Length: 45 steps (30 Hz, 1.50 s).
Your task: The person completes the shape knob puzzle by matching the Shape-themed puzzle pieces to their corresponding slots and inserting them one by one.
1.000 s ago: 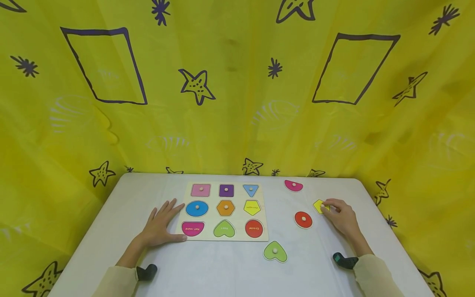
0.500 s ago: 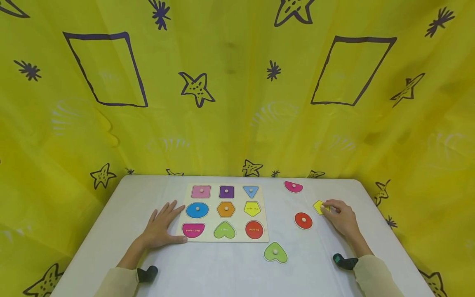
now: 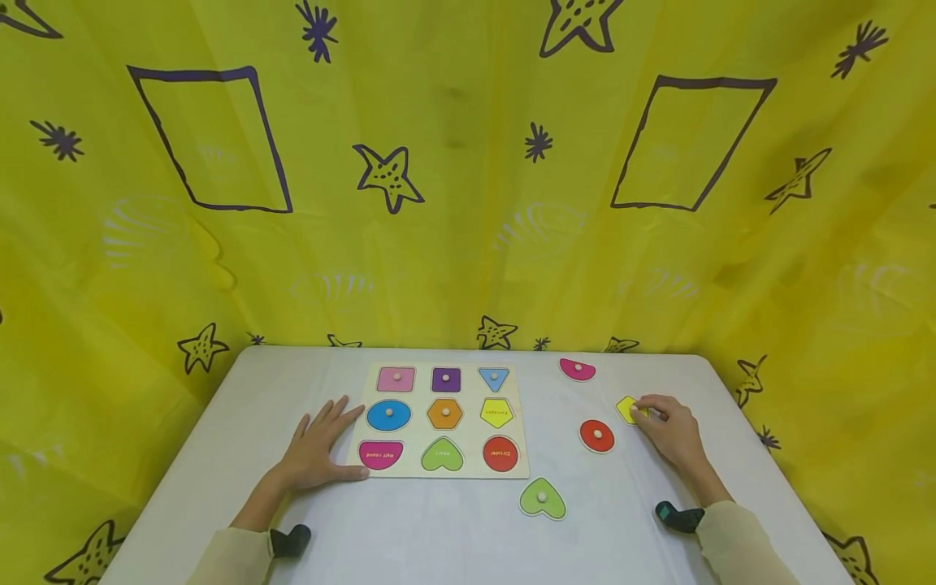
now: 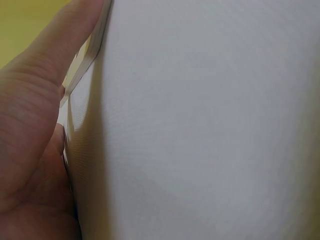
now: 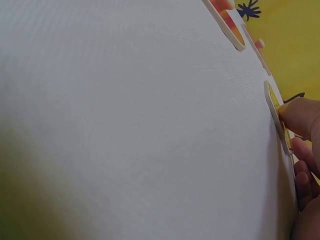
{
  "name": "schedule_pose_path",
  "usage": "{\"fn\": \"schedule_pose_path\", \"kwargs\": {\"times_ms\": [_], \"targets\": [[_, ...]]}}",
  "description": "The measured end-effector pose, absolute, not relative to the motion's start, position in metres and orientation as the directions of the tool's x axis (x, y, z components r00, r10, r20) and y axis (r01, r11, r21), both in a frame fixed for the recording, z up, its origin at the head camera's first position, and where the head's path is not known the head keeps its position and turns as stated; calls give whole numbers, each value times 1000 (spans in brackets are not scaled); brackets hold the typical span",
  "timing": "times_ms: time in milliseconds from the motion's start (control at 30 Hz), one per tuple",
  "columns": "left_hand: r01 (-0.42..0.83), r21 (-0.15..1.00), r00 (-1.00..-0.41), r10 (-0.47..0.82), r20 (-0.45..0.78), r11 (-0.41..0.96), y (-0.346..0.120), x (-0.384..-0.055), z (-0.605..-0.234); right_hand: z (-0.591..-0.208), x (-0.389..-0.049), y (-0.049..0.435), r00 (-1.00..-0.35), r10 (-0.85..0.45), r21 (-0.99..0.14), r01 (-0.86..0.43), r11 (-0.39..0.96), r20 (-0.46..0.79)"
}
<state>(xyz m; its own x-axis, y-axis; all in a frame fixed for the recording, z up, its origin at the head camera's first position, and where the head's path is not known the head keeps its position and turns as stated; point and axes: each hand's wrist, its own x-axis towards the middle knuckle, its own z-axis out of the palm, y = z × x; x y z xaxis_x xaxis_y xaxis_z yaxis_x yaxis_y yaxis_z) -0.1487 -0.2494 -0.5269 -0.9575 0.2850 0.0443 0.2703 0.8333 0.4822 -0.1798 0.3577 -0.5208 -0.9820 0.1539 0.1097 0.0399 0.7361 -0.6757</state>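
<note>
A wooden shape puzzle board [image 3: 471,393] lies flat on the table. My left hand [image 3: 313,453] rests at its left side with fingers spread, the thumb and fingertips touching the edge. To the right, my right hand [image 3: 674,432] pinches the knob of a yellow pentagon puzzle piece [image 3: 625,409]. In the right wrist view the piece [image 5: 272,107] appears low at the table surface; whether it touches cannot be told. A red circle piece [image 3: 596,439], a green heart piece [image 3: 543,504] and a magenta half-round piece [image 3: 574,370] lie loose between board and right hand.
Several knobbed pieces sit in the board, among them a blue oval [image 3: 388,419] and a purple square [image 3: 446,385]. Printed spots show a pentagon, half round, heart and circle. A yellow patterned curtain [image 3: 453,260] hangs behind the white table [image 3: 409,536].
The head view has tipped a little, so everything sits slightly lower in it. Neither hand has visibly moved across the table, and the right hand keeps its pinch on the pentagon piece.
</note>
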Motion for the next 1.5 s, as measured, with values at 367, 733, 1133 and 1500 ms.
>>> {"fn": "schedule_pose_path", "kwargs": {"times_ms": [367,733,1133,1500], "targets": [[288,496,-954,292,71,819,-249,-147,-525,-516,-181,358,-989,124,-666,43,745,76],[262,479,-959,281,34,838,-247,-146,-522,-499,-189,348,-994,85,-665,14,747,75],[255,472,-959,282,13,844,-244,-143,-512,-485,-207,321,-982,-5,-656,-132,743,191],[258,484,-959,281,26,836,-246,-146,-518,-477,-217,284,-979,-70,-688,-185,702,191]]}}
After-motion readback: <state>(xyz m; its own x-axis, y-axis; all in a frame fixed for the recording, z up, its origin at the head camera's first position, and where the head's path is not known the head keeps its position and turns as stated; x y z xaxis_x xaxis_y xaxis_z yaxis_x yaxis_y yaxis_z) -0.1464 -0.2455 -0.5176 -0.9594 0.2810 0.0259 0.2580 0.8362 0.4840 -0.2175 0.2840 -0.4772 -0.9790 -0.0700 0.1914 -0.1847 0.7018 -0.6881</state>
